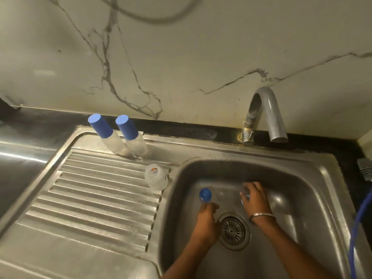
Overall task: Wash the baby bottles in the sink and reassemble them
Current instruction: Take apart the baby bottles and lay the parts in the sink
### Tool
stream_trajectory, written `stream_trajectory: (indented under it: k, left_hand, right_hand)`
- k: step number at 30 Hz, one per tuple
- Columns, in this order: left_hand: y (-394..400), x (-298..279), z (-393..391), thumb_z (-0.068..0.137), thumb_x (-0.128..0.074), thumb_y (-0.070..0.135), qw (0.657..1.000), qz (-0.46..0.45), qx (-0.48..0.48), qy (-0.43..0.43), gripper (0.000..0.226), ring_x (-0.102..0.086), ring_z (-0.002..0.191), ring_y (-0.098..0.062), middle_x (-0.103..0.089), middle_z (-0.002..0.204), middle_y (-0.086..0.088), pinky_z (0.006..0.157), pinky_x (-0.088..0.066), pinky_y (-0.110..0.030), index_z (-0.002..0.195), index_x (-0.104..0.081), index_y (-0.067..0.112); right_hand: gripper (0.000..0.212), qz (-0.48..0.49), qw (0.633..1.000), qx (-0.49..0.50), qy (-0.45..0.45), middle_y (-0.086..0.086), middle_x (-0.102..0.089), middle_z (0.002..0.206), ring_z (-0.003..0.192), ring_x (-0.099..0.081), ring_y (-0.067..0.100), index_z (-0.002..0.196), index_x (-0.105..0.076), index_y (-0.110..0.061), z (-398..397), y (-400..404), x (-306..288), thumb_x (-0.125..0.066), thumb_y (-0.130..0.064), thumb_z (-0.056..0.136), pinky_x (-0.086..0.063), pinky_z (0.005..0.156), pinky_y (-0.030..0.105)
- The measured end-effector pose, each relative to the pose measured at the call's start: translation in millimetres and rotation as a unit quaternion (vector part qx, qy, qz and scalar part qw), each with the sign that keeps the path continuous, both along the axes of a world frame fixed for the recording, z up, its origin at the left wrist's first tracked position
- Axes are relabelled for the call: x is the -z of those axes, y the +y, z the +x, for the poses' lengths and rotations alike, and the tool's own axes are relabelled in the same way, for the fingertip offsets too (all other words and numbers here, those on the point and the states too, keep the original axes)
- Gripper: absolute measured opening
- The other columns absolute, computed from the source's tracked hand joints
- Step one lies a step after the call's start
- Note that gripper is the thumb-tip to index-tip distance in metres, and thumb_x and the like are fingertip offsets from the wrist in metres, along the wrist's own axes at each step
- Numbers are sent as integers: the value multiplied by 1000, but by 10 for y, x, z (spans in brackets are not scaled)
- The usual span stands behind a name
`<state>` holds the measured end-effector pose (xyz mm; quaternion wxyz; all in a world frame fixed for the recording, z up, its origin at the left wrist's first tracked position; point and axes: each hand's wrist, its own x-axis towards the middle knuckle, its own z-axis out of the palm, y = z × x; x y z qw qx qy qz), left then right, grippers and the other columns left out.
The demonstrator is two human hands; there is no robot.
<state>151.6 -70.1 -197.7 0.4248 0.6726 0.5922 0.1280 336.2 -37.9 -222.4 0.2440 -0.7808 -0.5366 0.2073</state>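
Note:
Both my hands are down in the steel sink basin (314,200). My left hand (207,220) pinches a blue bottle cap (205,194) and holds it upright near the basin's left wall. My right hand (255,200) curls round a small blue and clear bottle part (244,199), mostly hidden by the fingers. Two assembled baby bottles with blue caps (104,133) (130,134) stand at the back of the drainboard. A clear bottle body (156,177) without a cap stands at the drainboard's right edge.
The faucet (267,115) arches over the basin's back rim, with no water seen running. The drain strainer (233,230) lies between my wrists. The ribbed drainboard (90,198) spreads left. A blue hose (360,228) hangs at the right edge. A marble wall rises behind.

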Motion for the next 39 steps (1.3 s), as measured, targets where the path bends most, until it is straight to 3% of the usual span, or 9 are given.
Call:
stream_trajectory:
  k: [6,9,12,17,20,23,25,31,39]
  left_hand:
    - [-95,-252,-89,78,-50,-3,999,27,22,-25,38,-53,116,-30,-57,120,-17,94,-41,-28,115,-59,-1]
    - [-98,-408,-262,83,-48,-3,995,66,-14,-72,44,-53,123,-25,-59,128,-14,98,-43,-26,125,-58,1]
    - [-78,-591,-516,91,-48,-1,989,112,-46,-86,38,-56,119,-26,-60,127,-16,96,-46,-30,128,-55,0]
    - [68,-886,-925,87,-54,-9,967,190,-109,-131,44,-48,126,-21,-54,133,-17,106,-42,-32,131,-51,-6]
    - [122,-939,-1126,85,-63,-1,966,202,-110,-117,34,-60,111,-20,-66,118,-14,87,-41,-8,119,-63,-2]
    - [133,-923,-1262,84,-67,7,963,207,-142,-99,10,-59,76,0,-64,86,1,64,-37,-9,94,-68,7]
    - [158,-882,-1334,83,-68,10,954,220,-185,-88,7,-52,69,1,-53,79,10,61,-35,-10,86,-64,15]
    - [297,-911,-1445,74,-80,20,932,193,-287,-111,40,-55,85,-18,-49,97,3,73,-52,-34,97,-48,22]
    - [432,-1075,-990,78,-76,28,947,201,-198,-153,35,-59,93,-10,-59,104,3,81,-54,-32,102,-50,32]
  right_hand:
    - [17,193,963,-140,129,6,-60,100,91,-61,18,103,-66,-6,-950,111,-845,-65,-5,86,-51,81,28]
    - [35,149,949,-217,174,2,-55,111,97,-54,12,115,-61,-13,-1410,187,-1122,-72,-17,82,-46,83,20]
    - [64,60,949,-258,170,4,-48,127,117,-47,16,132,-49,-13,-1750,237,-1304,-79,-23,76,-39,102,26]
    - [79,-2,960,-240,147,12,-43,137,128,-43,26,137,-43,-9,-2044,335,-1470,-83,-18,70,-34,110,34]
    - [77,-8,969,-208,135,14,-44,137,127,-43,28,137,-44,-9,-2136,394,-1501,-82,-18,71,-36,108,33]
    - [71,-9,973,-196,118,13,-46,135,125,-45,28,134,-46,-10,-2221,450,-1503,-81,-18,72,-37,103,29]
    - [65,-5,975,-192,113,14,-50,133,122,-48,28,131,-48,-10,-2262,471,-1495,-79,-17,74,-39,98,28]
    - [59,27,976,-177,124,9,-55,127,117,-53,24,127,-50,-11,-2243,431,-1527,-78,-21,76,-41,91,23]
    - [54,78,982,-121,124,8,-57,123,114,-54,22,124,-53,-12,-1741,240,-1735,-78,-22,76,-45,96,30]
